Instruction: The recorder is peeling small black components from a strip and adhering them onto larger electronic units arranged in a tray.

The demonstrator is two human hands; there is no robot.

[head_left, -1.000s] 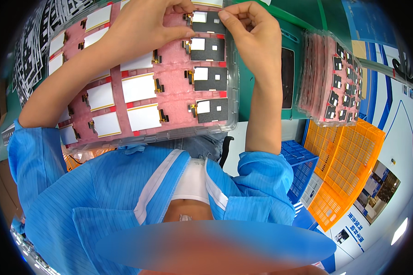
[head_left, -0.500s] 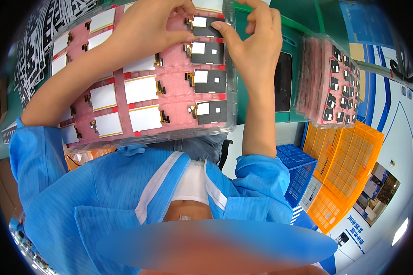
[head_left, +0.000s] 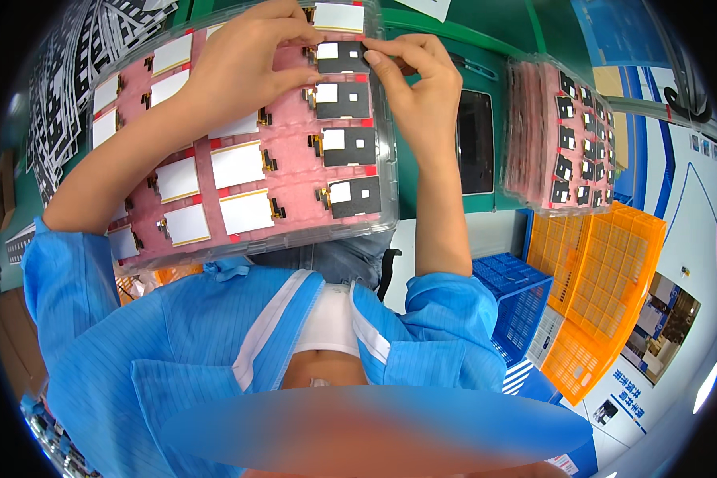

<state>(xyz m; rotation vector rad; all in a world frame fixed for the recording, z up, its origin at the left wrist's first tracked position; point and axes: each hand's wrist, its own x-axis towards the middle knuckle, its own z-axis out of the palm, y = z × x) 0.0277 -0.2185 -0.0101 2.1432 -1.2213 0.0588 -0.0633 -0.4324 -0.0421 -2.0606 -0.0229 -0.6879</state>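
A clear plastic tray lined with pink foam [head_left: 299, 171] holds rows of small flat white panels [head_left: 237, 165] with short flex connectors. Its right-hand column has panels with black covers, each showing a white rectangle and a small white square. My left hand [head_left: 251, 60] reaches over the tray, thumb and forefinger spread on either side of the connector end of an upper black-covered panel [head_left: 346, 57]. Whether those fingertips touch the panel is unclear. At that panel's right edge, my right hand [head_left: 422, 84] pinches with thumb and forefinger.
Right of the tray lies a dark rectangular device [head_left: 476, 143] on the green work surface. Beyond it stands a stack of similar pink trays [head_left: 570, 143]. Orange crates [head_left: 597, 263] and a blue crate [head_left: 522, 303] sit lower right. Black-and-white sheets [head_left: 72, 88] pile up at the left.
The tray and surroundings appear shifted slightly left. My right thumb has moved from the panel's face to its right edge, meeting the forefinger there. My left fingers keep much the same position around the connector end.
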